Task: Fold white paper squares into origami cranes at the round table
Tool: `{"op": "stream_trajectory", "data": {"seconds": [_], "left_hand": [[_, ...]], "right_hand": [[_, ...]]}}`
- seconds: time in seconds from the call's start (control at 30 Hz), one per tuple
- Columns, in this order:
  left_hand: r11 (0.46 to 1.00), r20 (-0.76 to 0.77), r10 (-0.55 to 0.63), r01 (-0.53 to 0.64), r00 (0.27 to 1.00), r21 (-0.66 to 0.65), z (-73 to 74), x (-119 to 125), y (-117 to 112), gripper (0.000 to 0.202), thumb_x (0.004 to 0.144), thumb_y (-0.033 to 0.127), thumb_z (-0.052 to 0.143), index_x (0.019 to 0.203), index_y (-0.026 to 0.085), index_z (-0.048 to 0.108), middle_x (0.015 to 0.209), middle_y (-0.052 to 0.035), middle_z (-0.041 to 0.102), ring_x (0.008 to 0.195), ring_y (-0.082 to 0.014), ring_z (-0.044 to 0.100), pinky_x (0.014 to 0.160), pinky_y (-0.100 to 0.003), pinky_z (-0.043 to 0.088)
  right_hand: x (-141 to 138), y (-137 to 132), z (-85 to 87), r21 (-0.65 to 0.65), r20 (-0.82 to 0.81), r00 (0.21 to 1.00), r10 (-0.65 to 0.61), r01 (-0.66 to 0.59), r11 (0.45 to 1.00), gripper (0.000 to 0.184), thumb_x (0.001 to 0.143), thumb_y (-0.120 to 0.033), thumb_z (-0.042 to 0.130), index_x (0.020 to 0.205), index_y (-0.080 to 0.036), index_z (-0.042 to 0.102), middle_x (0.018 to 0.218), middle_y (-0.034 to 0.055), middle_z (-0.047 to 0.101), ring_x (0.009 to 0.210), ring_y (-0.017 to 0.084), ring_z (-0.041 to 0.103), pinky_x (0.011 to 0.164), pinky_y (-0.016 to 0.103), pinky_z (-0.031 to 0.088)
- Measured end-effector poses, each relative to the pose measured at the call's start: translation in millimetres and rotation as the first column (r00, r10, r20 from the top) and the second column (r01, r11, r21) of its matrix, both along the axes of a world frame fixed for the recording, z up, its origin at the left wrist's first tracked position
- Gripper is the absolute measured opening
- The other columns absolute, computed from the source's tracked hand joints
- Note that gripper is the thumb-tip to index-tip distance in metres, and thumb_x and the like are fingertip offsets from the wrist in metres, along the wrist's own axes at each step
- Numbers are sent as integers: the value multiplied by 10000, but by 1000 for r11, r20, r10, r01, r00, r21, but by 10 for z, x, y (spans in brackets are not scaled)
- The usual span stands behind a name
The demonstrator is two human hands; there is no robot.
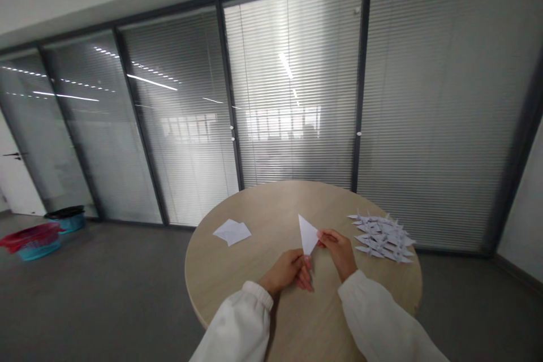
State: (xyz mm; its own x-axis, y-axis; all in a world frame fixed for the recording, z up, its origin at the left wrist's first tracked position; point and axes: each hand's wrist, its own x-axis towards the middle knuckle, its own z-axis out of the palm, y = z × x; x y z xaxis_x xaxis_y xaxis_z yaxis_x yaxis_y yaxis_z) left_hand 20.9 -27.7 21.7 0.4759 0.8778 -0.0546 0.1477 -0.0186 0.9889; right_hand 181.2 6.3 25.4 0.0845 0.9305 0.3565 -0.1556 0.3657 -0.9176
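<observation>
A white sheet of paper folded into a triangle [308, 235] is held up over the middle of the round table. My left hand [292, 270] pinches its lower corner between thumb and fingers. At its right corner, my right hand [337, 247] grips the paper with closed fingertips. To the left on the table lie a few flat white paper sheets [232, 232], overlapping each other. Off to the right of my right hand sits a cluster of several folded white paper cranes [382, 236], set close together in rows.
The round wooden table [263, 203] stands before a glass partition with blinds [297, 85]. On the floor at far left are a blue bin with a red liner [36, 242] and another with a black liner [68, 218]. A white door [17, 175] is behind them.
</observation>
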Motion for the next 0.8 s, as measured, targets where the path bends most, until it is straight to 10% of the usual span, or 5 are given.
{"op": "stream_trajectory", "data": {"seconds": [0.2, 0.53, 0.8], "left_hand": [[980, 74, 179, -184, 981, 77, 24, -13, 66, 430, 684, 548, 495, 787, 131, 515, 771, -76, 640, 610, -169, 631, 470, -226, 445], [814, 236, 500, -546, 833, 200, 83, -109, 160, 378, 645, 491, 572, 714, 119, 561, 630, -24, 604, 559, -142, 592, 519, -226, 459], [870, 94, 393, -403, 915, 283, 118, -49, 69, 364, 660, 472, 565, 701, 113, 609, 609, -27, 595, 536, -127, 554, 505, -213, 442]], "right_hand": [[-3, -11, 9, -46, -5, 1000, 21, -21, 999, 387, 587, -486, 655, 739, -130, 636, 651, 55, 652, 602, 186, 592, 579, 281, 468], [-81, -71, -10, -184, 54, 945, 322, -307, 934, 354, 536, -454, 695, 665, -139, 601, 623, 62, 662, 580, 202, 621, 560, 287, 480], [-66, -51, 1, -92, 82, 968, 237, -230, 969, 397, 552, -402, 697, 826, -126, 618, 730, 55, 656, 663, 189, 597, 570, 255, 455]]}}
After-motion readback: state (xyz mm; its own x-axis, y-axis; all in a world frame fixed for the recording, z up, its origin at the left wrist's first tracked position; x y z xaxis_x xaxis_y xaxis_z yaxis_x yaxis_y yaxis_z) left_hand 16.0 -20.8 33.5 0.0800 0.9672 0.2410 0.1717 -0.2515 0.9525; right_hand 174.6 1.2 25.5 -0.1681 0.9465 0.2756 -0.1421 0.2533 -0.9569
